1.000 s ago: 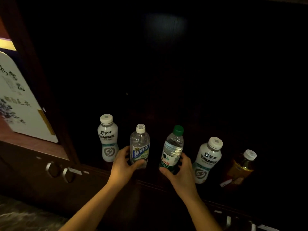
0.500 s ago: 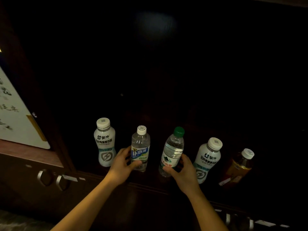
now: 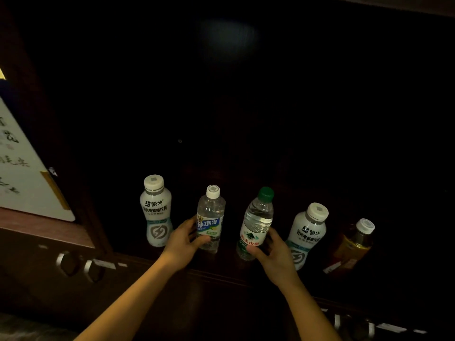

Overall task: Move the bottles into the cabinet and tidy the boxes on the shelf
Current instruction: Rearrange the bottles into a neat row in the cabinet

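Several bottles stand in a row inside a dark cabinet [image 3: 221, 119]. My left hand [image 3: 183, 244] grips a clear bottle with a white cap and blue label [image 3: 211, 212]. My right hand [image 3: 273, 254] grips a clear water bottle with a green cap [image 3: 257, 217], which leans to the right. To the left stands a white bottle [image 3: 155, 210]. A second white bottle [image 3: 309, 232] stands right of my right hand. At the far right stands an amber tea bottle with a white cap [image 3: 354, 244].
A white box with black calligraphy [image 3: 22, 173] stands on the wooden shelf [image 3: 44, 230] at the left. Below are drawer fronts with metal ring handles [image 3: 78, 267]. The cabinet's lower front ledge [image 3: 221, 276] runs under my wrists. More metal handles [image 3: 354, 321] show at the lower right.
Both hands keep hold of the same two bottles. The row of bottles has shifted slightly left and down in view as my head moved; the white box has slid further out of view.
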Demonstrator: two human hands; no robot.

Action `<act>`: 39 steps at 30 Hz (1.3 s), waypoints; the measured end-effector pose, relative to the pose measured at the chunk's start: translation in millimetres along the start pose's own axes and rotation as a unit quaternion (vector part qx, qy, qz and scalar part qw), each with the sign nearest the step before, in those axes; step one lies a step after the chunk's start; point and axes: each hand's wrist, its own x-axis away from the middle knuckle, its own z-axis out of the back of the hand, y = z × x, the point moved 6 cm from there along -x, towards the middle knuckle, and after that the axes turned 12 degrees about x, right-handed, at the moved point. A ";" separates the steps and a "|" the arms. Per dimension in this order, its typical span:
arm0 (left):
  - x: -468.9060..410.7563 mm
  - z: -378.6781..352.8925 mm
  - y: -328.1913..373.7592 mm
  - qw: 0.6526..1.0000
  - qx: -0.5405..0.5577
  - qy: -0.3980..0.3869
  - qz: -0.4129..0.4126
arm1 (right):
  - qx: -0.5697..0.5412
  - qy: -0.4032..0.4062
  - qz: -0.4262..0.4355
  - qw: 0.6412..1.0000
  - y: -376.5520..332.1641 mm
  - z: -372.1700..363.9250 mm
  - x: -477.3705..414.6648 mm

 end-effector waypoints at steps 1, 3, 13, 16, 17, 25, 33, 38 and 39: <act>1.1 -0.5 0.5 1.000 0.002 0.000 0.002 | -0.003 -0.002 0.000 1.000 0.0 -0.4 0.4; 7.1 -1.2 1.9 1.000 0.001 0.007 0.000 | -0.006 -0.006 -0.001 1.000 -2.0 -0.1 3.1; 89.1 70.6 18.6 0.945 -0.103 0.242 -0.195 | 0.036 0.232 0.054 0.970 -32.5 10.6 70.7; 88.1 97.4 17.8 0.934 -0.113 0.282 -0.187 | 0.081 0.218 0.131 0.964 -58.2 -9.1 81.9; 83.8 102.6 16.3 0.936 -0.112 0.285 -0.174 | 0.094 0.194 0.145 0.966 -65.0 -18.1 81.1; 44.6 112.2 1.7 0.975 -0.080 0.196 -0.065 | 0.066 0.011 0.029 0.997 -68.2 -74.5 28.1; 27.2 113.2 -4.2 0.993 -0.024 0.111 -0.023 | 0.027 -0.005 0.012 1.000 -66.7 -89.6 -0.2; 11.8 119.2 -9.2 0.999 -0.015 0.045 0.001 | -0.001 0.018 0.002 1.000 -63.4 -93.8 -0.9; 9.3 119.4 -8.8 0.999 -0.016 0.034 0.001 | -0.005 0.024 -0.002 1.000 -63.1 -94.3 -1.0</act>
